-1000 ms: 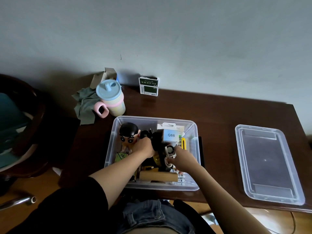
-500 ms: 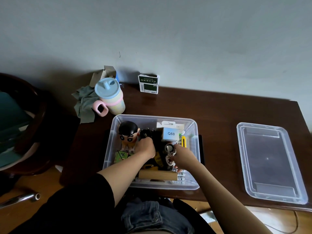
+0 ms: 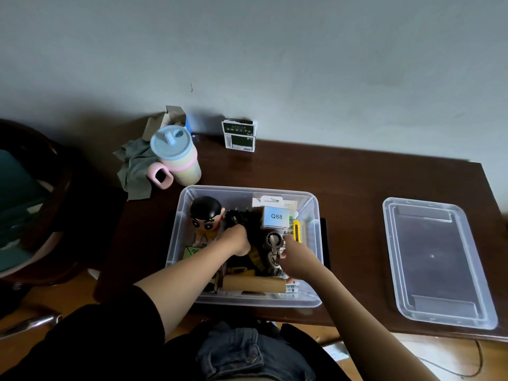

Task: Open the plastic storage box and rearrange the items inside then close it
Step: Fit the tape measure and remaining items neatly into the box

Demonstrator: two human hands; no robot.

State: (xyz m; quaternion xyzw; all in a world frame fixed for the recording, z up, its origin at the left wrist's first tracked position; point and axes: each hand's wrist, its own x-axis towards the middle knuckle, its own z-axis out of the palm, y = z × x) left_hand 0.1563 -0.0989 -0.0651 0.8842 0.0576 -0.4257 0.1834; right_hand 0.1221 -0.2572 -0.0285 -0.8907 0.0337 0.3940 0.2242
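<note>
The clear plastic storage box is sitting open on the brown desk, its lid lying well apart to the right. The left hand is curling round a black item beside the cartoon figurine. The right hand is pinching a white-and-black piece below the Q88 carton.

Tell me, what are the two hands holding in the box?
The left hand grips a black thing by its near end. The right hand touches white earbuds; whether it holds them cannot be told.
</note>
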